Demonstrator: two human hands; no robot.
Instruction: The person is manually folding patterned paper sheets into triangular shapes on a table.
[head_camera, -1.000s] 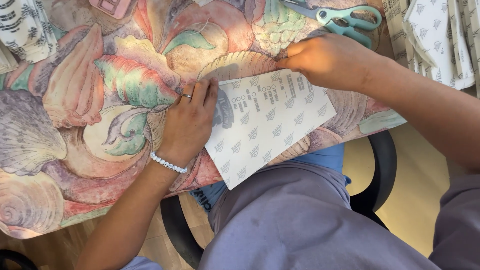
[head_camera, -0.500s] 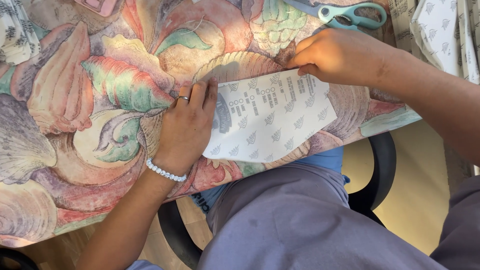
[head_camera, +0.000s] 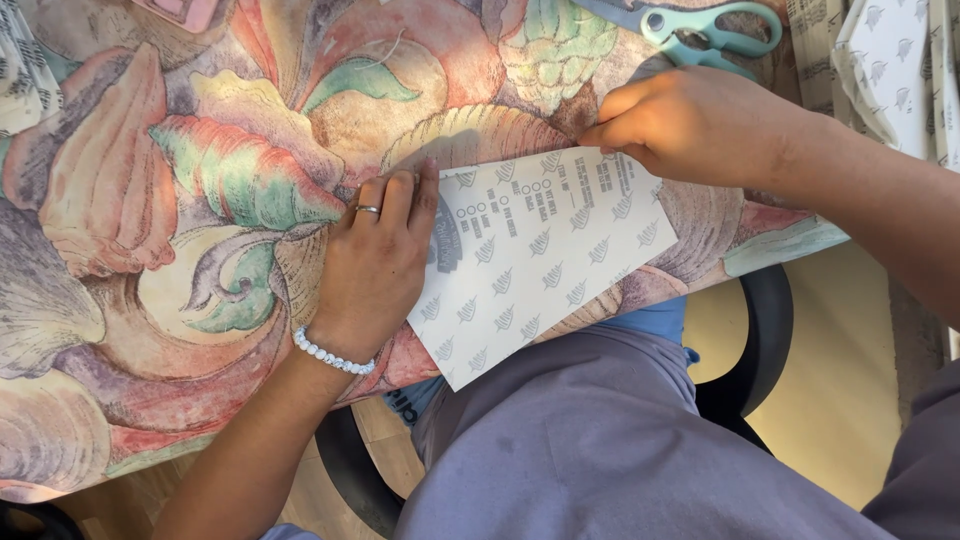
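Note:
A white sheet of paper (head_camera: 545, 265) with small grey leaf marks lies on a shell-patterned tablecloth (head_camera: 200, 200), its lower corner hanging over the table's near edge. My left hand (head_camera: 378, 262), with a ring and a beaded bracelet, presses flat on the sheet's left side. My right hand (head_camera: 690, 125) pinches the sheet's upper right corner with bent fingers. Both hands touch the paper.
Teal-handled scissors (head_camera: 700, 30) lie just beyond my right hand. More patterned white paper (head_camera: 900, 60) is stacked at the far right. A pink object (head_camera: 185, 10) shows at the top edge. My lap in grey cloth (head_camera: 600, 450) and a black chair (head_camera: 760, 340) sit below.
The sheet has shifted slightly left and turned under my hands. My right hand stays on its upper corner and my left hand stays flat on its left side.

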